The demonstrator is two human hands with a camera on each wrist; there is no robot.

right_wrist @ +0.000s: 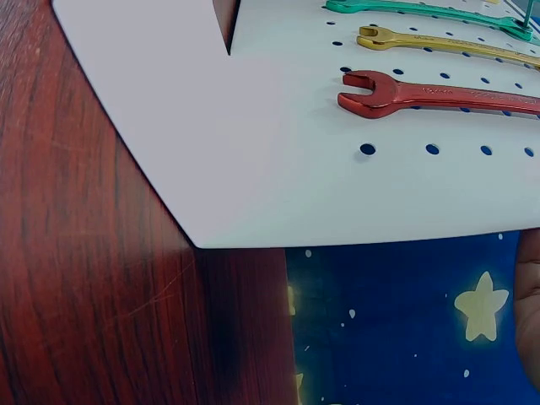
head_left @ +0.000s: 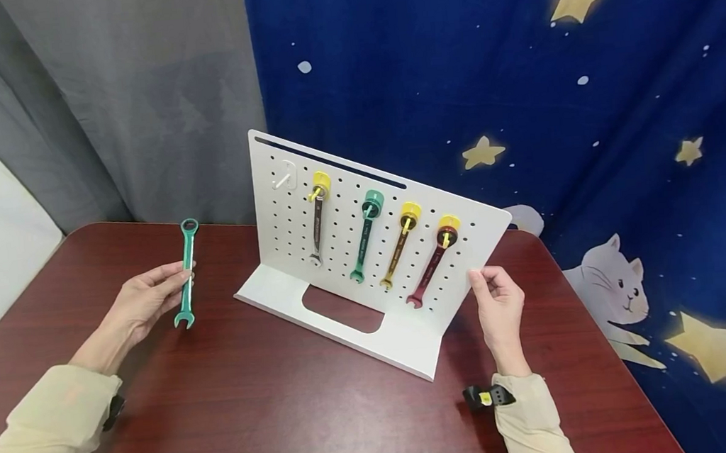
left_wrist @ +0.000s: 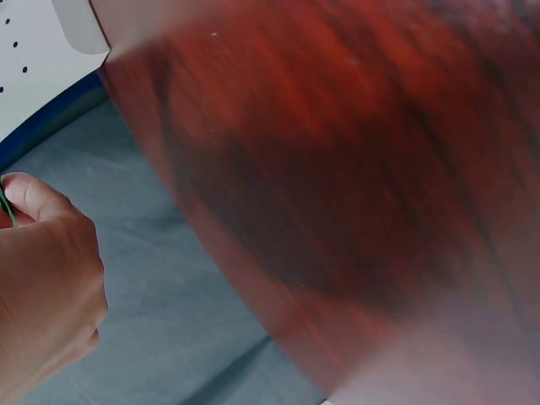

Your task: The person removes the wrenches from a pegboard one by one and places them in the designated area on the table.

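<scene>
In the head view my left hand pinches a green combination wrench by its shaft, ring end up and open end down, left of a white pegboard. My right hand grips the board's right edge, thumb in front. On the board hang a silver wrench, another green wrench, a gold wrench and a red wrench. A white hook at the board's upper left carries nothing. In the left wrist view only a sliver of the held wrench shows beside the hand.
The board stands on a dark red wooden table, on a flat white foot with a cutout. Behind the table hang a grey curtain and a blue curtain with stars. Each wrist wears a dark strap.
</scene>
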